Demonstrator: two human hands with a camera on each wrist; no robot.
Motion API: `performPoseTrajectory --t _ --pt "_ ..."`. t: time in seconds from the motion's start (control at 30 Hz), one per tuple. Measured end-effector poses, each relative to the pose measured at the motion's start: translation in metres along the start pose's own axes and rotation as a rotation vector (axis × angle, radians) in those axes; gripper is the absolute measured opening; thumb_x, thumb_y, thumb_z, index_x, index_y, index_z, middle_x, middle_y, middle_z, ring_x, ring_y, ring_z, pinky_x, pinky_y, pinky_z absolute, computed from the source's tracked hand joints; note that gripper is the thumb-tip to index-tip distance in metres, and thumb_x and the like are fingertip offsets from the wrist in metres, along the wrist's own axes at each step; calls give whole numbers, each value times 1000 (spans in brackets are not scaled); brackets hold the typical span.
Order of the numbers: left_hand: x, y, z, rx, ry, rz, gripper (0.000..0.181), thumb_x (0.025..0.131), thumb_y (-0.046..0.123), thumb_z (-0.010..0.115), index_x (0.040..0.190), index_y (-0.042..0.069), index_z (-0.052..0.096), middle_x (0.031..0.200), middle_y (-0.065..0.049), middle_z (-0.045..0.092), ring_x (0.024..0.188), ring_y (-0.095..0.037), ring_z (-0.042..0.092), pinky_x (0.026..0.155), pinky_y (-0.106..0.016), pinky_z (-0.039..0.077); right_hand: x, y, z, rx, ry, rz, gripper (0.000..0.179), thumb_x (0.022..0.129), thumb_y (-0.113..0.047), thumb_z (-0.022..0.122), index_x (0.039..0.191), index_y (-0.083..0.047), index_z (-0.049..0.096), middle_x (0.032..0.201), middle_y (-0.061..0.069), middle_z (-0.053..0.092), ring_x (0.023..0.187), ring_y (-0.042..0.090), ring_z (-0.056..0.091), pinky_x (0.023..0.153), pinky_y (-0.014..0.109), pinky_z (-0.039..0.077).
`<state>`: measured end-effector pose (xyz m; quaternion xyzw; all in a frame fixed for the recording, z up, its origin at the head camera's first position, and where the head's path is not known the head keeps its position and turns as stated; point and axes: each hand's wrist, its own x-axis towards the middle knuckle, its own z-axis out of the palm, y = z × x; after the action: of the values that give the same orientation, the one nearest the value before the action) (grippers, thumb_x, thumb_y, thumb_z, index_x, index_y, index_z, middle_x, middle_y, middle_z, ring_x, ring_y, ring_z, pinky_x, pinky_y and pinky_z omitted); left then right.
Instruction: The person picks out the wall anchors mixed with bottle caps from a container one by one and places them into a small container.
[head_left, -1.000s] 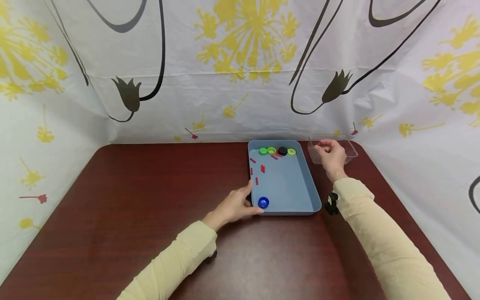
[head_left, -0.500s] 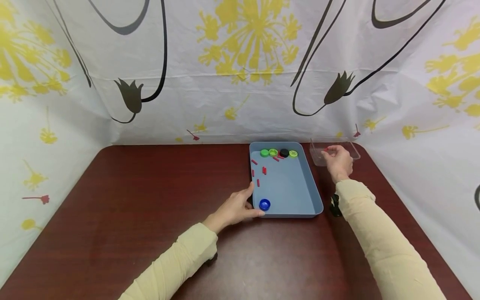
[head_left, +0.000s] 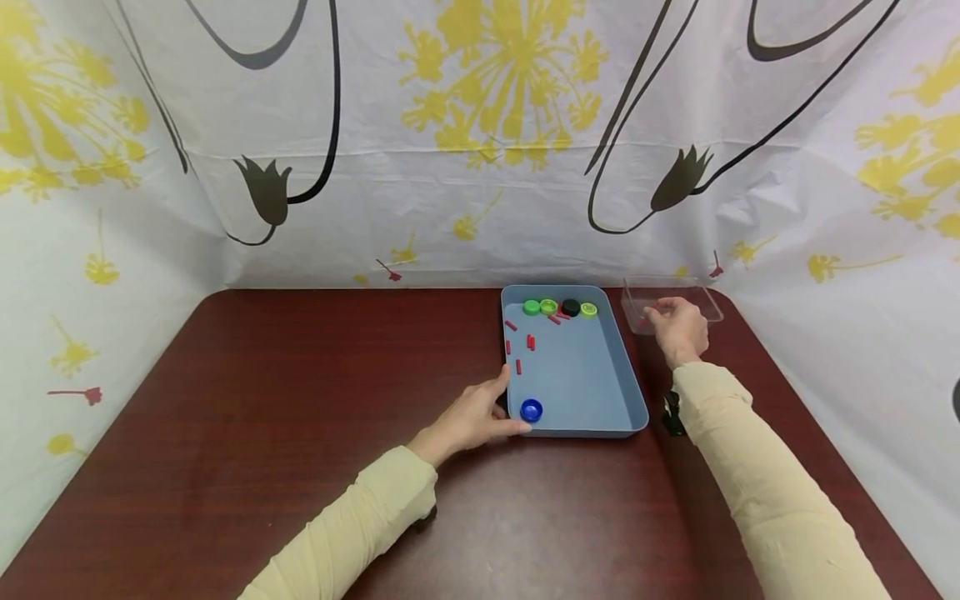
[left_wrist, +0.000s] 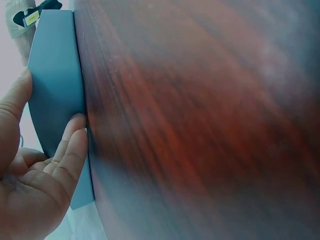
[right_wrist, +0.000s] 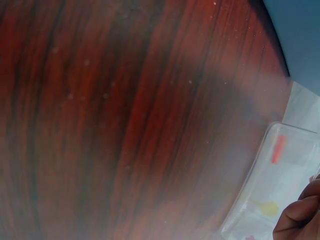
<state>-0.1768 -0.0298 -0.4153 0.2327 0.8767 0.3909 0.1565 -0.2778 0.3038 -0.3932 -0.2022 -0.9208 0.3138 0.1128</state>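
My left hand [head_left: 472, 415] lies at the near left corner of a blue-grey tray [head_left: 588, 392]. Its thumb and fairly straight fingers spread around the corner, and in the left wrist view fingertips [left_wrist: 77, 120] touch the tray's outer wall. My right hand [head_left: 681, 329] is over a clear plastic container [head_left: 716, 315], thumb and forefinger close together. A small red stick [right_wrist: 278, 149] shows inside the container, apart from the fingers. Inside the tray are several red sticks [head_left: 518, 367] and a blue bottle cap [head_left: 531, 410] near the left hand.
Along the tray's far end sit a green cap [head_left: 532, 307], yellow-green caps [head_left: 588, 309] and a black cap [head_left: 571, 307]. The tray and container stand near the back right of a dark red-brown wooden table [head_left: 315, 375]. A patterned cloth [head_left: 360, 200] encloses the back and sides.
The right hand has lowered slightly over the clear container. The red stick once at its fingertips now shows below them, inside the container. The left hand stays at the tray corner.
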Motion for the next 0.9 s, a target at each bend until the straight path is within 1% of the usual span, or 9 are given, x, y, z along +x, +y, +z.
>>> performPoseTrajectory --t 0.1,0.17,0.23,0.37,0.53,0.63,0.73,0.8,0.9 --pt "0 0 1 0 -2 1 95 83 42 70 151 8 15 152 -9 29 91 -10 65 79 -25 50 0 2 1 10 -4 -4 45 92 -36 57 126 -7 59 110 18 65 99 36 58 72 45 43" --pt "0 -1 1 0 -2 4 95 83 42 70 151 8 15 152 -9 29 91 -10 65 79 -25 50 -1 2 1 29 1 -12 44 92 -36 57 126 -7 59 110 18 65 99 35 57 71 43 42" --pt "0 -1 1 1 -1 9 95 83 42 70 151 8 15 152 -9 30 90 -10 65 79 -25 50 -2 -1 0 52 12 -30 43 93 -35 57 125 -7 60 107 19 65 96 33 57 68 39 41" --pt "1 -2 1 3 2 13 94 83 42 70 151 7 15 151 -9 31 89 -10 65 76 -23 50 -6 -16 -1 97 51 -112 37 92 -31 60 119 -5 64 94 17 65 79 25 57 62 32 39" --pt "0 -1 0 2 2 5 94 82 42 70 151 8 16 151 -9 32 90 -10 65 75 -23 50 -15 -45 -2 164 57 -226 31 89 -26 65 110 -4 68 73 6 62 57 5 50 56 22 39" --pt "0 -1 -1 0 1 1 94 82 42 70 151 9 15 151 -8 32 90 -10 65 75 -23 50 -22 -62 -1 213 40 -306 28 89 -23 66 107 -2 68 66 2 56 48 0 44 50 20 37" --pt "0 0 0 1 4 1 94 82 42 70 151 8 16 151 -8 32 90 -10 64 75 -23 50 -31 -77 2 240 3 -393 26 89 -21 66 107 -2 68 63 2 52 44 2 39 48 22 35" --pt "0 0 0 3 4 1 94 82 42 71 151 8 16 151 -9 33 89 -10 64 75 -24 50 -38 -84 6 239 -42 -443 27 89 -21 66 108 -2 68 63 3 52 45 3 40 50 23 35" --pt "0 0 0 4 5 1 94 82 42 70 151 8 16 150 -9 34 89 -10 64 76 -24 50 -48 -91 14 249 -130 -494 26 90 -20 66 109 -2 66 61 5 52 44 5 42 49 25 37"
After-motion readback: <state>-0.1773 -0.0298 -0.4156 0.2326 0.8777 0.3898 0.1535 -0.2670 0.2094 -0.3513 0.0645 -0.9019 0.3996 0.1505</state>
